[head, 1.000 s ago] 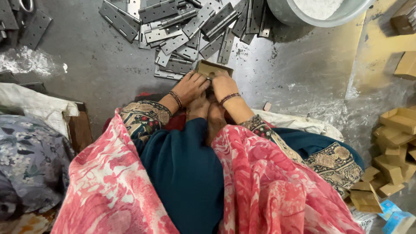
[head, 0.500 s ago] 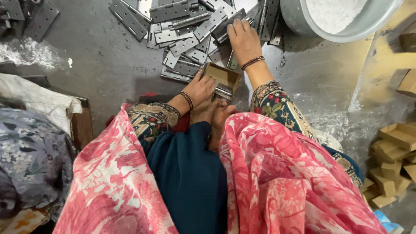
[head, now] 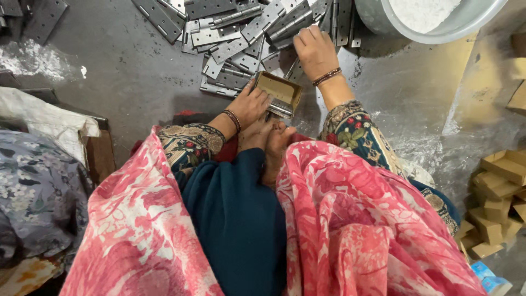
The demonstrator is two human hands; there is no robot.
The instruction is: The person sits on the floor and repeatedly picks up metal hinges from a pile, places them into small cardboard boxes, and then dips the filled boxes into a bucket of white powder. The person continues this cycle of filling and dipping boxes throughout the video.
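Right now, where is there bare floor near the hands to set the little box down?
Bare grey floor lies left of the left hand, between the hinge pile and the white cloth. A second free patch sits right of the right hand, below the metal basin. Ahead of the small cardboard box the hinges crowd everything.

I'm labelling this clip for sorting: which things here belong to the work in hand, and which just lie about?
In the work: left hand holding small open box; right hand on pile of metal hinges.

Lying about: metal basin of white powder; stacked cardboard boxes; white sack.
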